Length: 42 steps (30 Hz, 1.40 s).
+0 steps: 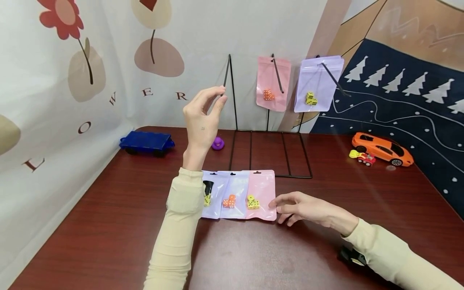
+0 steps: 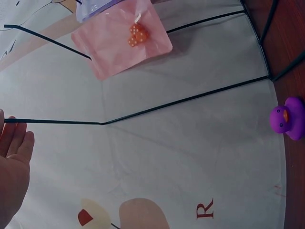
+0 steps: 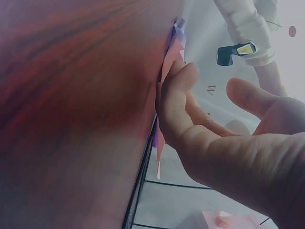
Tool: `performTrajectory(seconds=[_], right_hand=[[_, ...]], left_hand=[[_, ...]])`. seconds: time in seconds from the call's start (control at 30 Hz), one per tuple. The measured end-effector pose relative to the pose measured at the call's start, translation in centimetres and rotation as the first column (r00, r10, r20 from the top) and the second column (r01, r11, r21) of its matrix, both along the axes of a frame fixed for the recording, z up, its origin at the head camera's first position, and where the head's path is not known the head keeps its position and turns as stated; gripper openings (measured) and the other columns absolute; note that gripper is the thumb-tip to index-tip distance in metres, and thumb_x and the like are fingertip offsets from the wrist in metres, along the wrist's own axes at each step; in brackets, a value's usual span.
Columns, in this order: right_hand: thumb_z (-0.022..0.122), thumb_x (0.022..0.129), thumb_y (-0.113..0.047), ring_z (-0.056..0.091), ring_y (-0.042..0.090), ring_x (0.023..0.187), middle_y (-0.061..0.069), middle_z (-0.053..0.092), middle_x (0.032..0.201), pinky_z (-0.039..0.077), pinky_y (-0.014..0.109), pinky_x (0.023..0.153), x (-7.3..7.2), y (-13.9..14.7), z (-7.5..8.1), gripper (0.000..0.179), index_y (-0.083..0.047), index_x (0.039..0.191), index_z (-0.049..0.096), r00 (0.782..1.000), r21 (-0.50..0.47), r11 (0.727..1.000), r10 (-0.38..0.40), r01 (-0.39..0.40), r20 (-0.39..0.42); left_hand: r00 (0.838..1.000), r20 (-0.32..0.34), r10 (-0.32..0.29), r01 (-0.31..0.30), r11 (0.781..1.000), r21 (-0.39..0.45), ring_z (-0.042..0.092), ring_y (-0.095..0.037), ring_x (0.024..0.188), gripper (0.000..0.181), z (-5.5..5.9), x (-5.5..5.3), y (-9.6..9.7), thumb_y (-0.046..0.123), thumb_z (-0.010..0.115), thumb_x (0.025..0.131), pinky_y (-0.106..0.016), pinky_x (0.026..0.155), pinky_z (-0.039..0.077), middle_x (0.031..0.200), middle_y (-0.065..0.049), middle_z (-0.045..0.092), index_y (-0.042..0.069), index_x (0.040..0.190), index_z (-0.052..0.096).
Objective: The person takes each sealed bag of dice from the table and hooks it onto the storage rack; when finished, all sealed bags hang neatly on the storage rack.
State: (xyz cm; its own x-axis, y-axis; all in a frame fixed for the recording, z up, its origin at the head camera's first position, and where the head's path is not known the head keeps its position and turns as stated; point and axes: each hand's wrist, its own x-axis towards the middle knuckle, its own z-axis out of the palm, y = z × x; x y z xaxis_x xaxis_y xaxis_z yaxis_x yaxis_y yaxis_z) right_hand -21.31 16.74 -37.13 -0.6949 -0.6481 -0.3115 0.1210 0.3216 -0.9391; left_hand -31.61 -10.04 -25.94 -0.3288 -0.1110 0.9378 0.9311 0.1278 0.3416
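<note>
A black wire rack (image 1: pixel 234 92) stands at the back of the table. My left hand (image 1: pixel 203 110) is raised at its left hook (image 1: pixel 227 71), thumb and fingertips pinching the hook near the front end; no bag hangs there. On the table, my right hand (image 1: pixel 308 209) touches the right edge of a pink pouch (image 1: pixel 262 189) of yellow dice, its fingers loosely bent and thumb apart. Beside that pouch lie a lavender pouch (image 1: pixel 237 185) with orange dice and another lavender pouch (image 1: pixel 215 197) with yellow dice, partly hidden by the left forearm.
On the rack hang a pink pouch (image 1: pixel 273 76) with orange dice and lavender pouches (image 1: pixel 311 76), the front one with yellow dice. A blue wagon (image 1: pixel 146 141) and purple duck (image 1: pixel 218 143) stand left; an orange car (image 1: pixel 382 148) and small red-yellow toy vehicle (image 1: pixel 363 158) stand right.
</note>
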Motion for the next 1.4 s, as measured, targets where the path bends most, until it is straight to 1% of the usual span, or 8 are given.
performTrajectory(seconds=[0.17,0.3,0.43,0.6,0.8,1.0,1.2,1.4], right_hand=[[0.056,0.094,-0.008,0.061,0.025,0.088,0.016,0.060,0.103,0.055,0.029,0.071,0.1,-0.1,0.1,0.035,0.013,0.121,0.053,0.999,-0.009,1.000,-0.028,0.028,-0.020],[0.061,0.091,-0.008,0.062,0.025,0.083,0.015,0.063,0.103,0.057,0.033,0.072,0.0,0.0,0.3,0.033,0.012,0.117,0.058,0.985,0.043,0.993,-0.100,0.107,-0.138],[0.065,0.087,-0.003,0.064,0.026,0.074,0.017,0.064,0.100,0.059,0.036,0.067,-0.1,0.1,0.4,0.026,0.011,0.110,0.062,0.927,0.040,0.971,-0.213,0.236,-0.307],[0.065,0.084,0.007,0.065,0.025,0.072,0.020,0.063,0.101,0.060,0.038,0.065,0.0,0.1,0.6,0.023,0.014,0.105,0.061,0.877,-0.036,0.936,-0.341,0.350,-0.339],[0.064,0.081,0.011,0.066,0.029,0.068,0.019,0.063,0.095,0.060,0.041,0.063,0.0,0.1,0.8,0.022,0.012,0.102,0.062,0.839,-0.050,0.918,-0.380,0.393,-0.389],[0.067,0.079,0.011,0.066,0.022,0.064,0.016,0.066,0.086,0.060,0.036,0.060,-0.1,0.2,1.1,0.019,0.007,0.098,0.066,0.753,-0.056,0.894,-0.407,0.445,-0.518],[0.068,0.082,0.007,0.067,0.023,0.068,0.018,0.066,0.093,0.059,0.029,0.062,-0.1,0.2,1.3,0.016,0.004,0.098,0.067,0.681,-0.168,0.869,-0.473,0.466,-0.558],[0.069,0.083,0.006,0.065,0.017,0.063,0.018,0.066,0.086,0.058,0.027,0.057,0.0,0.3,1.6,0.016,0.002,0.098,0.068,0.614,-0.258,0.855,-0.506,0.450,-0.605]], left_hand=[[1.000,-0.004,0.004,-0.004,1.000,-0.002,0.063,-0.024,0.102,0.013,0.0,-0.1,-0.1,-0.004,0.067,0.086,-0.038,0.094,0.051,0.100,-0.020,0.067,-0.012,0.097,0.066],[1.000,-0.003,0.003,-0.003,1.000,0.000,0.063,-0.024,0.101,0.013,0.0,-0.1,-0.1,-0.004,0.066,0.086,-0.038,0.094,0.050,0.099,-0.020,0.067,-0.012,0.096,0.067],[1.000,0.001,0.001,-0.001,1.000,0.004,0.063,-0.024,0.101,0.012,0.0,-0.1,-0.1,-0.005,0.067,0.086,-0.038,0.094,0.050,0.099,-0.020,0.067,-0.011,0.096,0.067],[1.000,0.006,0.001,-0.001,1.000,-0.001,0.063,-0.025,0.101,0.013,-0.1,0.0,0.0,-0.004,0.067,0.085,-0.038,0.094,0.050,0.099,-0.021,0.067,-0.010,0.096,0.067],[1.000,0.007,0.006,-0.006,1.000,-0.002,0.063,-0.024,0.103,0.013,-0.1,0.0,-0.1,-0.004,0.067,0.086,-0.038,0.095,0.050,0.100,-0.020,0.067,-0.011,0.097,0.067],[1.000,0.007,0.005,-0.005,1.000,0.001,0.063,-0.024,0.102,0.013,0.0,0.0,-0.2,-0.004,0.067,0.086,-0.038,0.094,0.050,0.100,-0.020,0.067,-0.011,0.096,0.067],[1.000,0.008,-0.002,0.002,1.000,0.010,0.063,-0.024,0.102,0.013,0.0,0.1,-0.2,-0.005,0.067,0.085,-0.038,0.094,0.050,0.099,-0.020,0.067,-0.011,0.096,0.067],[1.000,0.009,0.001,-0.001,1.000,0.007,0.063,-0.024,0.102,0.013,0.1,0.2,-0.1,-0.005,0.067,0.085,-0.038,0.094,0.051,0.099,-0.020,0.067,-0.011,0.096,0.067]])
